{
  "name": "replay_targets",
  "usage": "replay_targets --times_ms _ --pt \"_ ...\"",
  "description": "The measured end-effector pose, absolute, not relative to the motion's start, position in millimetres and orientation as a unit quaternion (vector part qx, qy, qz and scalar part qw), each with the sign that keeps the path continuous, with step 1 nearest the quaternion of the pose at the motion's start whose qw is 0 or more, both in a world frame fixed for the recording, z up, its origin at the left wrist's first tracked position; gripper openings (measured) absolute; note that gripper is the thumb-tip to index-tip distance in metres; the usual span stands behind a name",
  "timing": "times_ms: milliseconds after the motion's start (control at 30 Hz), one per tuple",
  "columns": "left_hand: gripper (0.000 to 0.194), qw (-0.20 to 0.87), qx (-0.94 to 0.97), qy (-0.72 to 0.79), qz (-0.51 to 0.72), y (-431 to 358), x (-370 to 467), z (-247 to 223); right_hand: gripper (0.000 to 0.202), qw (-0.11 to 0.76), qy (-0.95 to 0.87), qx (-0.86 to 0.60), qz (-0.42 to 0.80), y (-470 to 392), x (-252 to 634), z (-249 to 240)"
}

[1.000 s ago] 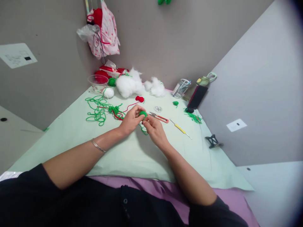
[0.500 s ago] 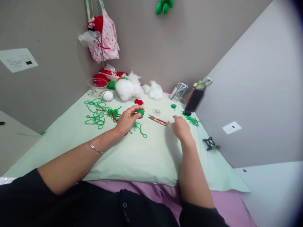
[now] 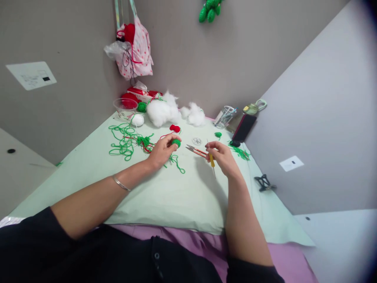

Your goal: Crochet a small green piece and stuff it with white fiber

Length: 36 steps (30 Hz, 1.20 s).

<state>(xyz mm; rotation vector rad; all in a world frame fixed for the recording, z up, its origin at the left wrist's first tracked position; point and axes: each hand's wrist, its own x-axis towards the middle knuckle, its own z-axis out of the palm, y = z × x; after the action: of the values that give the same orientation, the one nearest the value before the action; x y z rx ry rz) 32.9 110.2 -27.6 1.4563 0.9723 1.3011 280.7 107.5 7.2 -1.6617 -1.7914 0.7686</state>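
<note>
My left hand (image 3: 162,151) is closed round a small green crocheted piece (image 3: 176,143), which pokes out between thumb and fingers. A crochet hook (image 3: 211,160) with a yellow grip is pinched in my right hand (image 3: 222,156), its thin metal ends pointing up and down. Just left of those fingers lie orange-handled thread snips (image 3: 196,150), partly covered by the hand. Beyond them is a small clear round case (image 3: 197,141). Loose green yarn (image 3: 122,143) with red strands spreads beside my left hand. A little red crocheted piece (image 3: 174,128) rests behind it.
White stuffing (image 3: 163,112) is heaped at the back, near a clear plastic tub (image 3: 125,109). At the right stand a clear cup (image 3: 225,117) and a phone (image 3: 245,127). A small green piece (image 3: 218,135) and green yarn ends (image 3: 240,151) lie nearby.
My right hand has turned and lifted, and the crochet hook with its yellow grip now shows in its fingers. My left hand keeps the green piece. The view has shifted slightly.
</note>
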Motion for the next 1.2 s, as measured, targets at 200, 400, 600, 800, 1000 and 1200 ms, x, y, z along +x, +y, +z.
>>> replay_targets --times_ms 200,400,600,800,1000,1200 --pt "0.011 0.437 0.614 0.407 0.515 108 34 -26 0.024 0.386 -0.627 -0.432 0.521 88 242 8" --pt "0.012 0.417 0.625 0.410 0.517 108 36 -29 0.023 0.335 -0.621 -0.405 0.582 76 219 6" --pt "0.021 0.411 0.632 0.412 0.512 108 38 -35 0.023 0.340 -0.599 -0.419 0.592 77 212 1" --pt "0.024 0.410 0.646 0.404 0.501 104 38 -34 0.020 0.365 -0.546 -0.402 0.638 80 209 -1" --pt "0.024 0.403 0.656 0.402 0.496 102 39 -34 0.018 0.370 -0.515 -0.388 0.669 81 209 -1" --pt "0.024 0.381 0.664 0.398 0.505 101 41 -36 0.020 0.352 -0.481 -0.369 0.713 84 212 -2"
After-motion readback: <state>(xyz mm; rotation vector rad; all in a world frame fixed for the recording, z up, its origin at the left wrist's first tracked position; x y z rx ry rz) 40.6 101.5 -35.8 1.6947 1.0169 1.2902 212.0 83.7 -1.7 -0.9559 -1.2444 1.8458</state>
